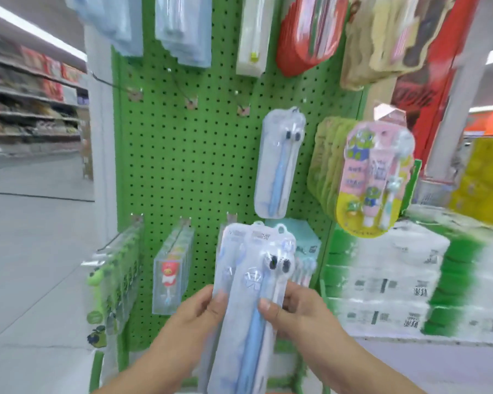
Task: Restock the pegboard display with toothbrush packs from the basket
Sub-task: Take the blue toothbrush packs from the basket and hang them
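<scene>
Two hands meet low in the centre of the frame, but the biggest thing here is the green pegboard, which fills the middle from top to bottom. Packs crowd its top edge and lower left, while three hooks across its middle look bare. One clear toothbrush pack with a blue brush hangs right of centre on the board. Below it, a small stack of like packs is held up in front of the board: the left hand grips the stack's left edge with the thumb on its face, and the right hand pinches the front pack on its right side. The basket is not in view.

The risk, as I judge it, lies in the fanned, slippery plastic: peeling one pack off could let the others slide from the left hand's grip. The hang hole at the top is small, so it could miss a hook's tip, the more so as the picture is blurred.
</scene>
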